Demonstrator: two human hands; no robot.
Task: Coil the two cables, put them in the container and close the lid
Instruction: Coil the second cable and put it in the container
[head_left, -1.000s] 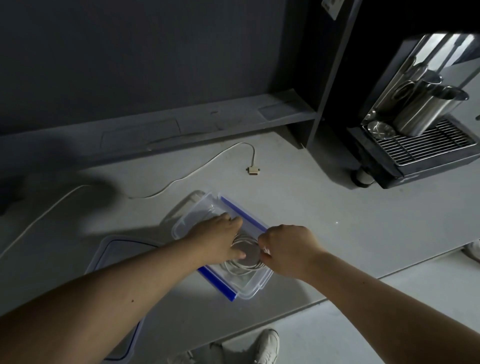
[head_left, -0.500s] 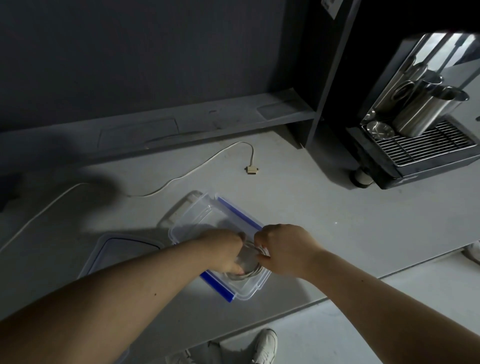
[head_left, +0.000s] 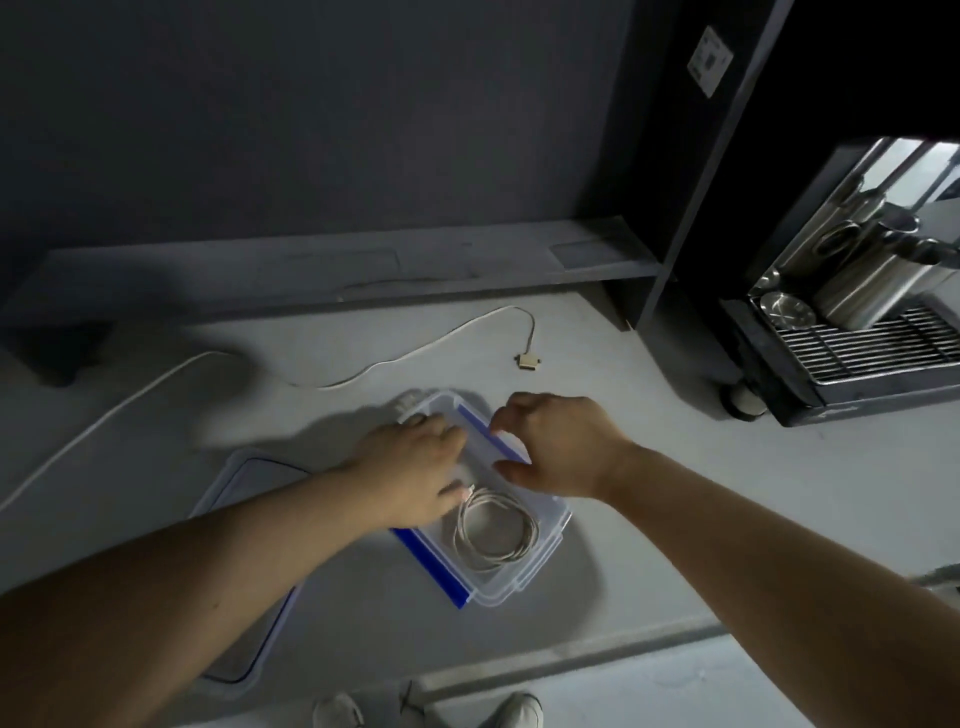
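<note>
A clear plastic container (head_left: 540, 569) with blue side clips stands on the grey counter. A coiled white cable (head_left: 496, 530) lies inside its near end. My left hand (head_left: 410, 467) rests flat over the container's far half, fingers apart, its thumb touching the coil's edge. My right hand (head_left: 558, 449) hovers over the right rim with fingers spread and nothing in it. A second white cable (head_left: 363, 371) lies uncoiled across the counter behind the container, ending in a beige plug (head_left: 528, 360). The lid (head_left: 249, 480) lies flat to the left, partly under my left arm.
A dark raised ledge (head_left: 332, 270) runs along the back of the counter. At the right stands a coffee machine with a grated drip tray (head_left: 872, 345) and steel jugs (head_left: 872, 280). The counter's front edge (head_left: 571, 649) is close below the container.
Both hands let go of the coiled cable, which now lies in the container. My right hand lifted up and away from it; my left hand slid toward the container's far end.
</note>
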